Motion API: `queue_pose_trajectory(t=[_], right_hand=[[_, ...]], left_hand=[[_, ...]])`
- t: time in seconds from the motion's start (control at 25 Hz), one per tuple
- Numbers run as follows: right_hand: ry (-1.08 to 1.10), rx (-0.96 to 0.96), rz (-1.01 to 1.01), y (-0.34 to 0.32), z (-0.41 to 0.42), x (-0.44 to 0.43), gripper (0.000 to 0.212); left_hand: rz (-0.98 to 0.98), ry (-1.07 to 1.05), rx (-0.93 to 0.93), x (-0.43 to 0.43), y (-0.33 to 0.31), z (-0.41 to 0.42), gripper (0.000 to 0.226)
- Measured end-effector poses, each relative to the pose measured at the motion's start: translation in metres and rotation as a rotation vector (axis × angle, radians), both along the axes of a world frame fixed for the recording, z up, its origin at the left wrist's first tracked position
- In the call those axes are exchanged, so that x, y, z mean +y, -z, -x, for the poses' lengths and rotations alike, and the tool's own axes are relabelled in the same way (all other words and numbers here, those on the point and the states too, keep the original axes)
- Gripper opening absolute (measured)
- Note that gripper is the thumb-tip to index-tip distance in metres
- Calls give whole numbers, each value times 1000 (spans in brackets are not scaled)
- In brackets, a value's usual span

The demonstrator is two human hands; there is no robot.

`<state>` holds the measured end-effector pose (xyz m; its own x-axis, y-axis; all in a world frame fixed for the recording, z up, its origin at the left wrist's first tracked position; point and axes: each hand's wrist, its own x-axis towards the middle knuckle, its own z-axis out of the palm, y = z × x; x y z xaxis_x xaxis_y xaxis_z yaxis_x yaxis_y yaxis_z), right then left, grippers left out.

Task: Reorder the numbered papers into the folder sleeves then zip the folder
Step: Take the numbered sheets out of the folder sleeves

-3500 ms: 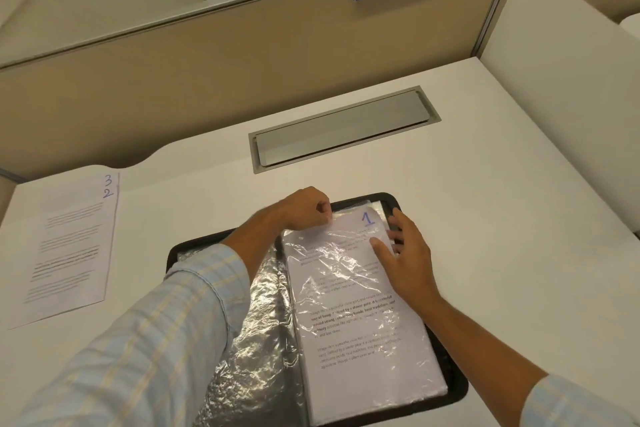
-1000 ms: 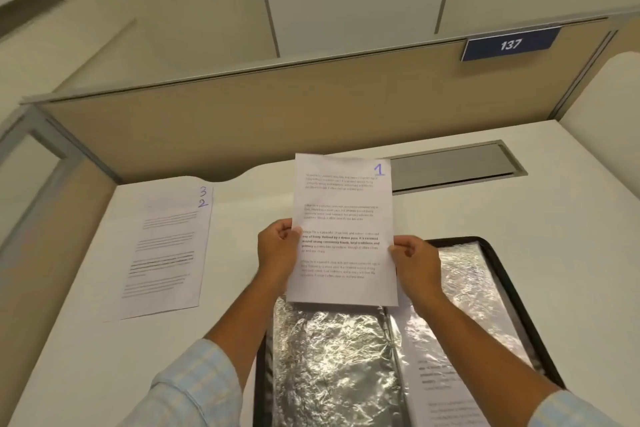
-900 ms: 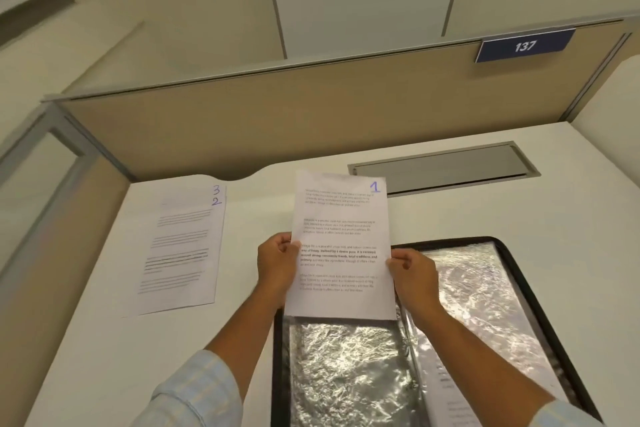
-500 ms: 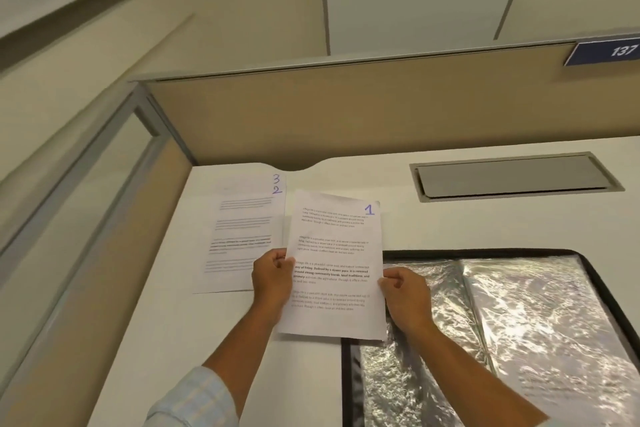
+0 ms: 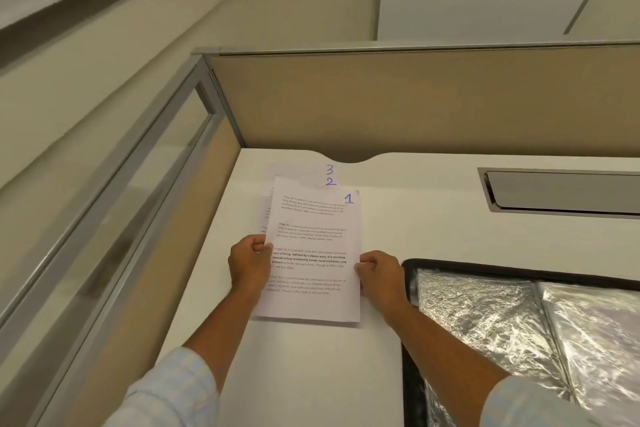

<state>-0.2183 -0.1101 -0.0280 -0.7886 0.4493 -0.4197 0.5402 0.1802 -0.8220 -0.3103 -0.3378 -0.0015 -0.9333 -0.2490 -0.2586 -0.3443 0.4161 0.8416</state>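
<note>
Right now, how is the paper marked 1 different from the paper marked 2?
The paper marked 1 is pinched at its sides by the left hand and right hand; the paper marked 2 lies on the desk, untouched. The paper marked 1 covers most of the paper marked 2. Both are white printed sheets numbered in blue at the top right.

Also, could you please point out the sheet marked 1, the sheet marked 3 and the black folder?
Sheet marked 1 (image 5: 313, 239): head view, middle of the printed page.
Sheet marked 3 (image 5: 322, 170): head view, top strip beside its numeral.
Black folder (image 5: 519, 273): head view, its far rim.
</note>
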Motion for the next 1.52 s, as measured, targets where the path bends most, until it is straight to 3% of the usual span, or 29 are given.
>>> queue_pose_trajectory(t=[0.6, 0.72, 1.0, 1.52], right_hand=[[-166, -34, -230, 10, 42, -24, 12], [-171, -10, -231, 12, 38, -21, 14], [-237, 39, -235, 9, 16, -11, 27], [-304, 105, -693, -3, -88, 49, 59]], left_hand=[[125, -98, -56, -20, 28, 47, 6], [193, -82, -79, -23, 31, 49, 31], [567, 105, 23, -21, 31, 28, 40], [539, 513, 306, 71, 22, -85, 41]])
